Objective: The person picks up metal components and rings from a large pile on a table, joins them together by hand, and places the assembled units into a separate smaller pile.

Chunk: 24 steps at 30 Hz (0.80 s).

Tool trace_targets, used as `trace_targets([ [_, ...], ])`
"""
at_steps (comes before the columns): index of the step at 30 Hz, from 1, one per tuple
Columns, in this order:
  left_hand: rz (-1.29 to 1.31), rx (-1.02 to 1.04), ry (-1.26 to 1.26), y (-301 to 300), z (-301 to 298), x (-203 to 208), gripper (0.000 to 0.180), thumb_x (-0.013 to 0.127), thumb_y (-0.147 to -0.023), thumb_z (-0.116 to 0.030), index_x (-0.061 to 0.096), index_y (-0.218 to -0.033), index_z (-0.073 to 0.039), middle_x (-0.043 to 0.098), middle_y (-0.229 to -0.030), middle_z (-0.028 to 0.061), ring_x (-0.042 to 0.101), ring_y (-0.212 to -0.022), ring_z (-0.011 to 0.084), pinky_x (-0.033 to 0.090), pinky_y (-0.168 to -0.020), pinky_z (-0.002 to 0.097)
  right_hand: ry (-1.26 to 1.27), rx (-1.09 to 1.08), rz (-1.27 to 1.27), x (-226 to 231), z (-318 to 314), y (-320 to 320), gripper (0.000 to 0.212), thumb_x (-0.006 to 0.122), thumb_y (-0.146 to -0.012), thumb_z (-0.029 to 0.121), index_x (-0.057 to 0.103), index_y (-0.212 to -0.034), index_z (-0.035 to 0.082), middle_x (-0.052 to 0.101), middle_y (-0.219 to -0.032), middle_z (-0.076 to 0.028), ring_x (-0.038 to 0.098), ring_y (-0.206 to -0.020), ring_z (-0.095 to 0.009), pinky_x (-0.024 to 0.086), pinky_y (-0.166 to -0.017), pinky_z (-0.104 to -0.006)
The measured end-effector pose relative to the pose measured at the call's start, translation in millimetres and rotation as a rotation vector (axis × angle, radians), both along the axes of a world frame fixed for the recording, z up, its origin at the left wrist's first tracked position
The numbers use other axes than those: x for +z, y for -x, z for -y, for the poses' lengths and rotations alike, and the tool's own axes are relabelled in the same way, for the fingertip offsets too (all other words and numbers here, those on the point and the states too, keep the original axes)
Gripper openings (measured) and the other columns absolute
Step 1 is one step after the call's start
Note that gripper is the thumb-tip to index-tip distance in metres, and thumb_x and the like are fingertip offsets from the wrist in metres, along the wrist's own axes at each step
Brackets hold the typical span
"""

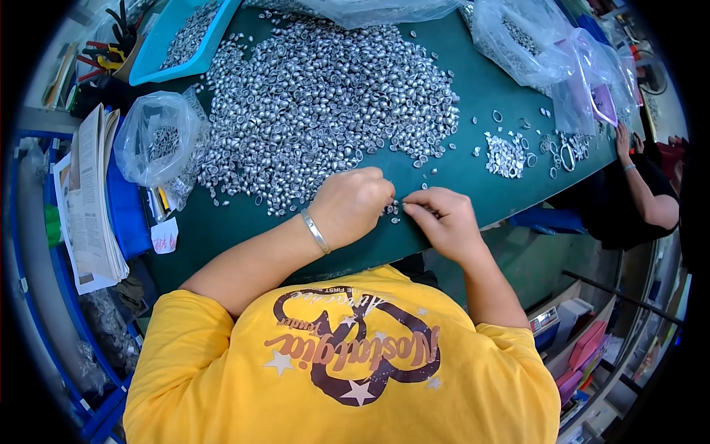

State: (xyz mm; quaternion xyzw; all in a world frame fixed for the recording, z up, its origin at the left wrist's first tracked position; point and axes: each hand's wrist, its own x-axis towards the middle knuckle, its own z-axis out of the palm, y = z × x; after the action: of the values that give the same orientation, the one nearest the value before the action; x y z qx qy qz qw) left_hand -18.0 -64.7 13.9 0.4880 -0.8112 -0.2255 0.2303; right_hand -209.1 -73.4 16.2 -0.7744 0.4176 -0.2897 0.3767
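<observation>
Mostly, the bench [473,81] is the risk: green, flat, no raised lip visible along the near edge, so loose metal could roll off toward the lap if knocked.

Heap [325,96] next: small silver pieces, across the middle and left of the bench, thinning to strays toward the near edge. Left wrist lies close beside that fringe; a careless sweep of the forearm could drag strays out and mix them with the work.

Big bag [510,44], far right: clear, slack film. If it sags, it might spill.

Tray [139,72], far left corner: blue, part-filled, set tight against the heap. A bump could tip its load in.

Small bag [159,133], left edge: mouth looks loose, pieces inside; a snagged sleeve might pull it over.

Hands meet near the middle of the near edge. Left hand [353,203]: fingers curled narrow, tips hidden; cannot tell if anything is held. Right hand [444,220]: thumb and forefinger drawn close; grip on a piece not certain.

Side pile [506,154], right, toward the near edge: an outward elbow could scatter it.

Loose pieces [394,219], between and just below the fingertips: smooth-looking, tiny, likely to squirt from a pinch.
</observation>
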Motion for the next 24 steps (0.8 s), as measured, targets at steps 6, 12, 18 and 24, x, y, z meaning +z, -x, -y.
trace_targets([
  [6,-0.537,0.199,-0.423,-1,3,5,0.007,0.063,-0.076,-0.009,0.062,-0.075,-0.003,0.054,-0.061,0.0003,0.053,-0.057,0.0107,0.043,-0.051,0.0265,-0.390,-0.069,0.231,4,7,10,0.009,0.062,-0.078,0.007,0.064,-0.080,-0.001,0.060,-0.068,-0.003,0.052,-0.057,-0.009,0.042,-0.052,-0.0224],
  [12,-1.615,0.233,-1.212,-24,14,22,0.004,0.057,-0.079,-0.005,0.056,-0.081,-0.002,0.050,-0.061,-0.0003,0.041,-0.052,0.0054,0.030,-0.041,0.0165,0.176,0.084,-0.241,2,1,-12,0.009,0.062,-0.075,0.007,0.064,-0.083,0.007,0.059,-0.073,-0.012,0.058,-0.061,-0.025,0.047,-0.055,-0.0331],
  [18,-0.691,0.174,-0.606,-19,4,8,0.006,0.061,-0.076,-0.010,0.062,-0.078,-0.005,0.052,-0.062,0.0025,0.048,-0.053,0.0122,0.040,-0.047,0.0238,-0.660,-0.144,0.403,2,6,0,0.007,0.057,-0.080,0.007,0.060,-0.083,0.002,0.055,-0.065,-0.003,0.050,-0.051,-0.011,0.038,-0.044,-0.0218],
  [24,-0.010,-0.027,-0.011,-3,-7,-2,0.007,0.066,-0.069,-0.016,0.066,-0.075,-0.012,0.054,-0.066,0.0047,0.056,-0.061,0.0223,0.047,-0.053,0.0313,-0.376,0.005,0.131,12,0,3,0.007,0.061,-0.077,0.007,0.064,-0.076,0.000,0.059,-0.064,-0.005,0.053,-0.054,-0.011,0.042,-0.049,-0.0236],
])
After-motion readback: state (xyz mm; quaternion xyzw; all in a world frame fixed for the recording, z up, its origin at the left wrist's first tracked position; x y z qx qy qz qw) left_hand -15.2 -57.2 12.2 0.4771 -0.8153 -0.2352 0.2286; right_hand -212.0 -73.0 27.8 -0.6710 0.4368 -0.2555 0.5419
